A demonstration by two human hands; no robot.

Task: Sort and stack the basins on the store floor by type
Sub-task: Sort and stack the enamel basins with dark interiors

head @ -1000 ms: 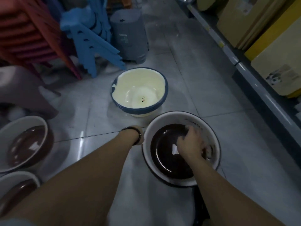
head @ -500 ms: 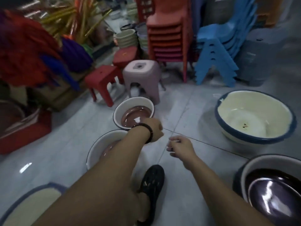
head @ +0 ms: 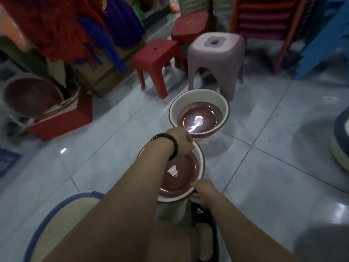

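I am crouched over a pale tiled shop floor (head: pixel 264 176), with stools and stacked chairs crowding its far edge. My left hand (head: pixel 182 141), a dark bead bracelet (head: pixel 170 146) at the wrist, is curled over the far rim of the near basin (head: pixel 181 174), fingers closed on that edge. My right hand (head: pixel 203 192) pinches the near rim of the same basin, thumb on top. I hold it at opposite sides, I judge, so it comes up level.

This basin is cream outside and brown inside, with a small label on its bottom. Just beyond it on the tiles stands a second basin (head: pixel 199 113) of the same kind, close to the lilac stool (head: pixel 215 61), likely where the near one should nest. A blue-rimmed cream basin (head: pixel 62 210) lies by my left knee at the near edge of the floor, and another of those (head: pixel 340 140) sits well apart to the right: a different kind, kept separate.
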